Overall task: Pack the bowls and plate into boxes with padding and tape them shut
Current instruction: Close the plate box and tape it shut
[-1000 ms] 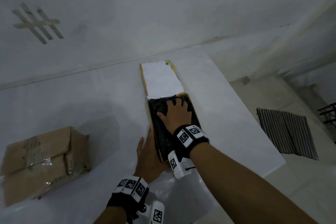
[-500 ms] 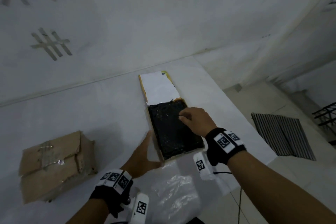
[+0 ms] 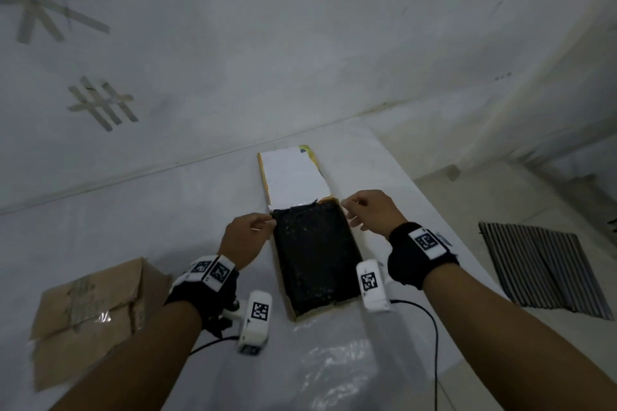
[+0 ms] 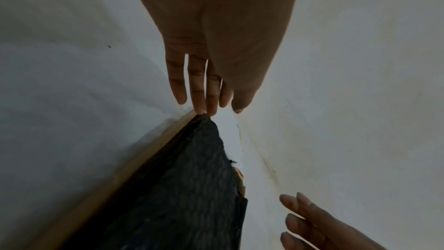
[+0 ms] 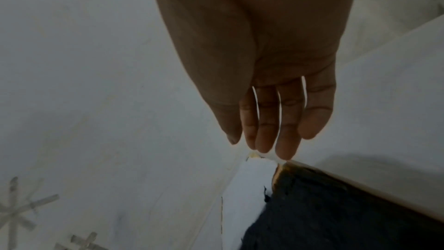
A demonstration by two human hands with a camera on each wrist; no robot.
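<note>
White table: both hands' fingers, straight and loosely together, touch the box's (image 3: 345, 305) far corners.

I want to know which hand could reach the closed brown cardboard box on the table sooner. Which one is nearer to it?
Left. The left hand is at the open box's far left corner, on the brown cardboard box's side. The right hand is at the far right corner, farther away.

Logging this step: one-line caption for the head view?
Both hands, left hand and right hand, at the far corners of the black padding inside the open box.
</note>
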